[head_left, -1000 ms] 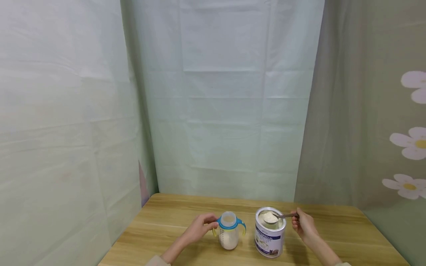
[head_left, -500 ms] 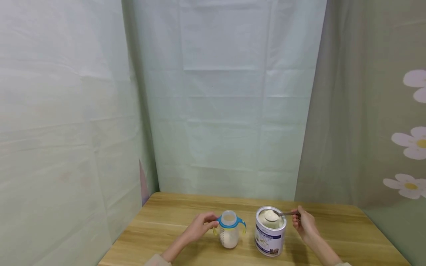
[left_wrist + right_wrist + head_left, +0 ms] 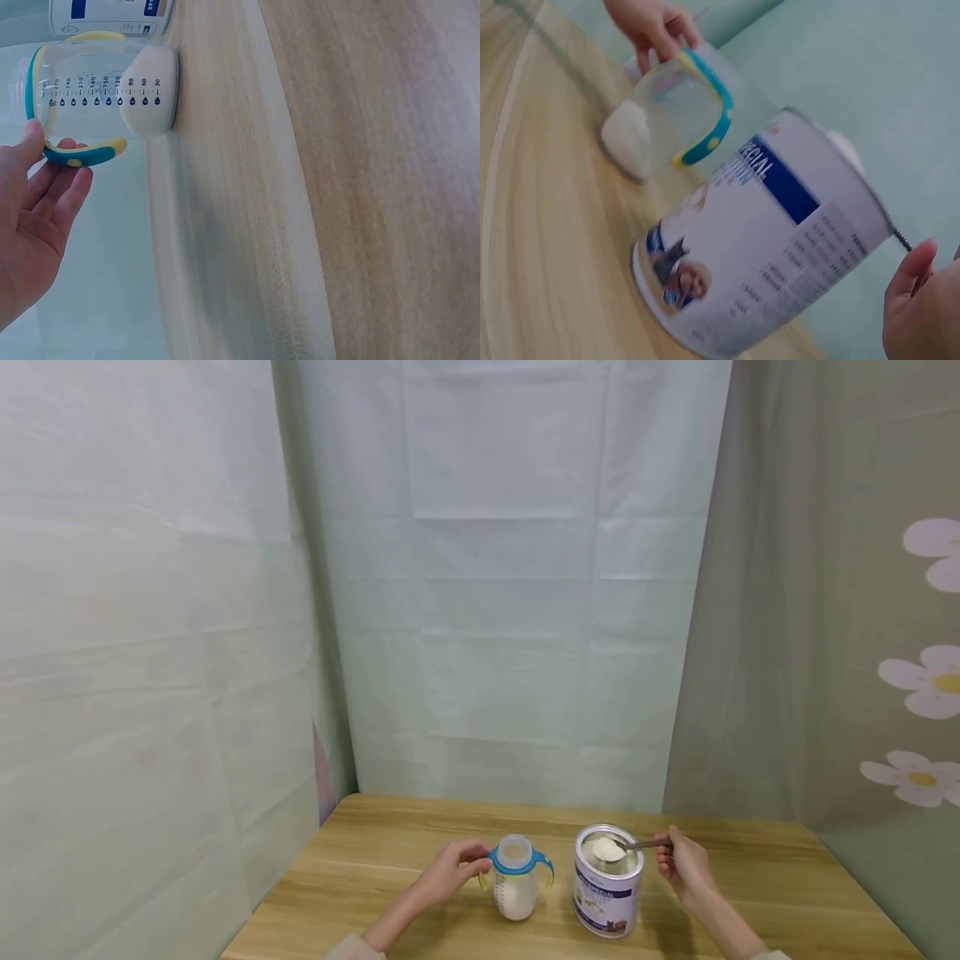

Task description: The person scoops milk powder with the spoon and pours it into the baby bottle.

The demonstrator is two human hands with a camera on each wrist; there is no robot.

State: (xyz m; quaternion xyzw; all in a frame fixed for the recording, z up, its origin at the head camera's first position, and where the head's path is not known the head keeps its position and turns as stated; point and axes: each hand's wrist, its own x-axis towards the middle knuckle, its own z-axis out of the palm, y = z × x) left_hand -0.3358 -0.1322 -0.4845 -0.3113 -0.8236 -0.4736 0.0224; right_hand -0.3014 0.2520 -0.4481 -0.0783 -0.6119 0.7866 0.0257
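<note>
A clear baby bottle [image 3: 515,897] with a blue collar and two curved handles stands upright and uncapped on the table. White powder fills its lower part, up to roughly the 90–120 marks in the left wrist view. My left hand [image 3: 452,870] pinches the near-side handle [image 3: 86,155] at its top, thumb against the collar. To the bottle's right is an open white-and-blue powder tin [image 3: 606,902]. Over its mouth, my right hand [image 3: 686,864] holds a metal spoon [image 3: 647,844] by the handle, its bowl heaped with pale powder [image 3: 608,849]. The right wrist view hides most of the spoon behind the tin.
Bottle and tin stand a small gap apart on the wood-grain table [image 3: 420,827]. Pale fabric [image 3: 510,693] hangs behind the table's far edge, with more on the left and a flower-printed curtain [image 3: 795,693] on the right.
The heaped spoon has shifted only slightly over the tin's mouth. My left hand keeps its pinch on the handle, and the bottle and tin have stayed put.
</note>
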